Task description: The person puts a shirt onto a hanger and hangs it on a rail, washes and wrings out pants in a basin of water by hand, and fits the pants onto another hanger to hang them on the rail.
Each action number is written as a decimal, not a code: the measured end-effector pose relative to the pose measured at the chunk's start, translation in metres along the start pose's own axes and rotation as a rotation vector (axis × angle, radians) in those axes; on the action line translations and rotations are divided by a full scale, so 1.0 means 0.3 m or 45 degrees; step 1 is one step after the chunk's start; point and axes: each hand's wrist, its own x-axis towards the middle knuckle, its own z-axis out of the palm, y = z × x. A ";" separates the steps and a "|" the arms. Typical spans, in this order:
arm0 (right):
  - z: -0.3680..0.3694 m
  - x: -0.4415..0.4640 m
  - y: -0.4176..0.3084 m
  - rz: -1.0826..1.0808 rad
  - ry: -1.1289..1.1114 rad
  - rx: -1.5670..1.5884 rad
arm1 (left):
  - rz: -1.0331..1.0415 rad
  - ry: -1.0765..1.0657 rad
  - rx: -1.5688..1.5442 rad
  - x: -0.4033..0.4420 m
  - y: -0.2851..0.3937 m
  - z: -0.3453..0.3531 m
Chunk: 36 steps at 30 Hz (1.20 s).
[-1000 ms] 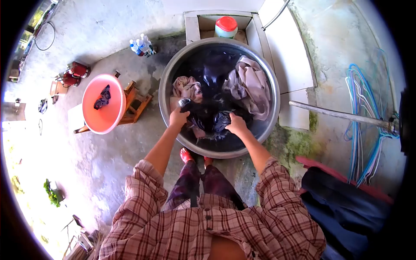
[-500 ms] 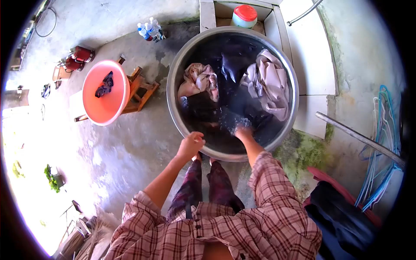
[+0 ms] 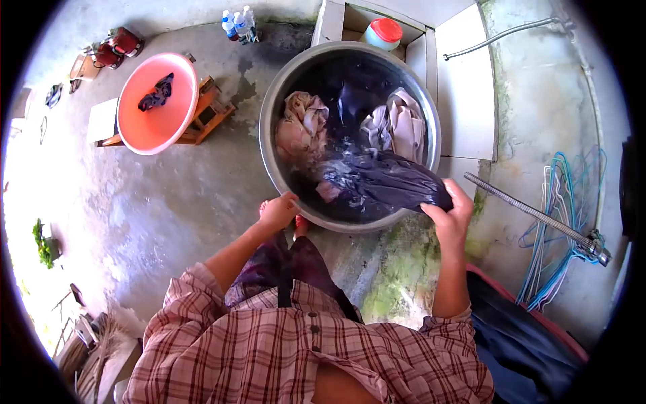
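A large metal basin (image 3: 266, 148) of dark water stands in front of me. My right hand (image 3: 452, 212) is closed on one end of a dark wet garment (image 3: 400, 178), raised over the basin's right rim. The garment's other end trails in splashing water. My left hand (image 3: 278, 212) is at the near-left rim with its fingers curled in. I cannot tell whether it grips the rim. A pale, crumpled garment (image 3: 303, 121) lies at the left in the water, and a beige-grey garment (image 3: 406, 124) lies at the right. Another dark cloth (image 3: 350, 101) is partly submerged at the back.
At the left, an orange-pink plastic tub (image 3: 141, 128) with a dark cloth (image 3: 157, 92) rests on a wooden stool (image 3: 208, 114). Plastic bottles (image 3: 239, 27) and a red-lidded container (image 3: 385, 32) stand behind. A metal pole (image 3: 531, 212) and hangers (image 3: 555, 236) are at the right.
My right hand has come up out of the water and moved right, pulling the dark garment with it. My left hand has shifted slightly left and up along the rim. The view has turned.
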 end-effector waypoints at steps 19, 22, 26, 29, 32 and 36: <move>0.664 0.160 0.911 0.189 -0.192 -0.861 | -0.022 -0.022 0.185 0.019 -0.009 0.024; 0.811 0.144 0.993 0.230 -0.233 -1.078 | 0.147 0.140 0.271 0.036 0.047 -0.013; 0.923 0.109 1.492 0.282 -0.664 -1.028 | 0.461 0.350 0.463 0.174 0.124 -0.067; 0.823 0.129 1.376 0.206 -0.699 -1.053 | 0.485 0.371 0.749 0.340 0.131 -0.081; 0.671 0.140 1.191 0.139 -0.730 -1.097 | 0.277 0.152 0.847 0.477 0.144 -0.085; 0.433 0.051 1.012 0.416 -0.230 -0.063 | 0.137 0.031 0.713 0.533 0.094 -0.021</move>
